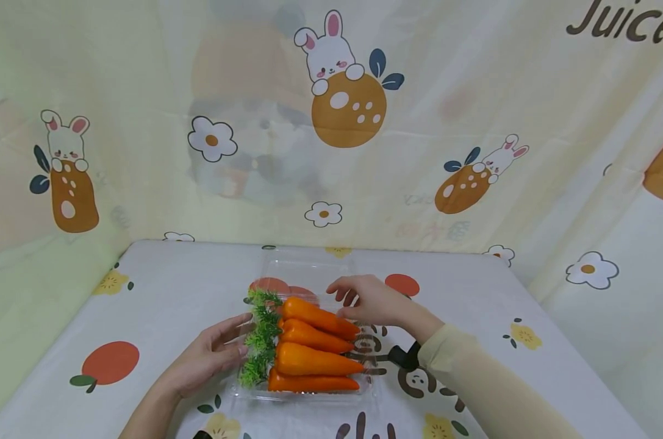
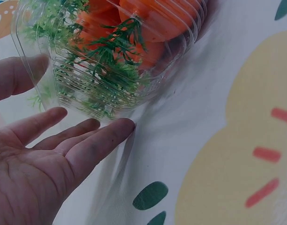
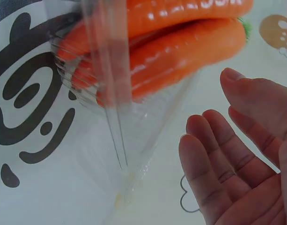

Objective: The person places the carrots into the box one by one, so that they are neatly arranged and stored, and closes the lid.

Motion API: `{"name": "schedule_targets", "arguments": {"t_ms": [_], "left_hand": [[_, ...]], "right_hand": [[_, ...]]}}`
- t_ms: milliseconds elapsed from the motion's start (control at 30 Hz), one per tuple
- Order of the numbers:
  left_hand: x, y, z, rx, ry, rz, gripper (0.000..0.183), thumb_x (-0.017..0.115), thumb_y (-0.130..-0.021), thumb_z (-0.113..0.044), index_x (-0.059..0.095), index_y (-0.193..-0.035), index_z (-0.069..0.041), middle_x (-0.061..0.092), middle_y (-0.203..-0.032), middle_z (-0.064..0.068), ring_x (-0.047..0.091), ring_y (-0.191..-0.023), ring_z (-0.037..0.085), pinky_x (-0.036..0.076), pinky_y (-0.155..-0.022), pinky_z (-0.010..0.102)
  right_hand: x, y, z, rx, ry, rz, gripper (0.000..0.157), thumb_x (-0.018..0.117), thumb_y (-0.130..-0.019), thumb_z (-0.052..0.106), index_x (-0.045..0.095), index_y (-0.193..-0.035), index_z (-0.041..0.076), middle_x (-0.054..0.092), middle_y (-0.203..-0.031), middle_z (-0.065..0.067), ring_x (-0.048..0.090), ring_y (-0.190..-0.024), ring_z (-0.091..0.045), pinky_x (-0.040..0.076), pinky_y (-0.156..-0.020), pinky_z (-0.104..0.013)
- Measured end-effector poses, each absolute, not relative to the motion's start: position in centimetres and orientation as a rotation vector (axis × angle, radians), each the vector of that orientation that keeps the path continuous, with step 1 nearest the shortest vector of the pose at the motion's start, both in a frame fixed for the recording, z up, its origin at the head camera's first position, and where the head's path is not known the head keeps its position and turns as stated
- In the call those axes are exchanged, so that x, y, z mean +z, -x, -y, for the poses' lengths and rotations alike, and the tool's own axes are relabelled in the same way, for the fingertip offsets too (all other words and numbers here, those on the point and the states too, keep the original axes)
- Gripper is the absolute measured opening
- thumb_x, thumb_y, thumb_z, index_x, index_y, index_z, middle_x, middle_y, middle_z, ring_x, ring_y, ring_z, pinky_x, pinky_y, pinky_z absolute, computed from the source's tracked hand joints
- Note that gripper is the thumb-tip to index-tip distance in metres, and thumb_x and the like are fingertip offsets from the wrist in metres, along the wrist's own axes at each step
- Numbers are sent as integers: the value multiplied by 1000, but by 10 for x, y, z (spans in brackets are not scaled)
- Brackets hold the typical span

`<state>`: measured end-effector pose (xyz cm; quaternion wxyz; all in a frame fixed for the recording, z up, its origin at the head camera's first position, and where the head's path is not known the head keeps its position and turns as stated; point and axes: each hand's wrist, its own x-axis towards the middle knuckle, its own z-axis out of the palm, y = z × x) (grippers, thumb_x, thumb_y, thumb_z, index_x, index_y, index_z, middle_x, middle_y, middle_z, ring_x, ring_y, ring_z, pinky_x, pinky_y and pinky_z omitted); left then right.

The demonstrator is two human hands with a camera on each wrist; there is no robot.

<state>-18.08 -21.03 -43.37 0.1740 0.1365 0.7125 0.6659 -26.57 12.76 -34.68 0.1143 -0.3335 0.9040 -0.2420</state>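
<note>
A clear plastic clamshell box (image 1: 309, 396) sits on the table with its see-through lid (image 1: 309, 263) laid back behind it. Inside are several orange carrots (image 1: 320, 360) with feathery green tops (image 1: 262, 341) toward the left. My left hand (image 1: 213, 353) is at the box's left end, fingers loosely extended and thumb (image 2: 21, 77) close to the rim; whether it touches is hard to tell. My right hand (image 1: 369, 299) hovers by the back right corner, above the carrot tips. In the right wrist view its fingers (image 3: 199, 164) are relaxed with nothing between them.
A black item (image 1: 402, 356), partly hidden by the right sleeve, appears near the right wrist. The white patterned cloth (image 1: 161, 292) covers the table. A printed curtain (image 1: 254, 73) hangs behind it.
</note>
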Motion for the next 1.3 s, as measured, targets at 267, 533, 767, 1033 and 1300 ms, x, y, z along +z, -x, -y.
{"name": "schedule_targets", "arguments": {"t_ms": [267,533,767,1033,1300], "left_hand": [[-435,181,211,1887,-389,-2024,73,62,-101,-18,23,-160,4,26,-162,35,44,-142,49,57,-102,35],[-434,181,211,1878,-390,-2046,73,62,-101,-19,23,-159,4,27,-162,35,45,-142,49,57,-102,35],[-432,180,210,1881,-393,-2039,73,61,-101,-19,24,-159,4,26,-162,35,42,-143,51,56,-102,35],[-432,180,209,1878,-373,-2035,73,62,-101,-19,24,-159,4,26,-162,35,44,-143,49,56,-103,34],[-433,181,210,1876,-369,-2027,73,62,-101,-18,24,-160,3,26,-163,34,39,-145,52,55,-104,35]], "right_hand": [[-339,264,-148,-884,961,-2680,38,74,-94,16,66,-130,8,72,-107,-4,69,-93,-14,61,-82,-26],[-340,269,-168,-1018,865,-2747,35,72,-95,14,67,-129,6,74,-106,-9,69,-90,-17,59,-77,-32],[-353,275,-183,-1236,606,-2687,32,67,-99,15,66,-126,-2,76,-101,-15,70,-83,-21,62,-77,-30],[-383,284,-184,-1451,292,-2554,38,63,-102,22,67,-120,-11,75,-98,-22,70,-78,-19,63,-73,-29],[-408,292,-177,-1432,91,-2459,40,60,-104,30,71,-107,-9,65,-77,-1,59,-69,-13,54,-65,-22]]}}
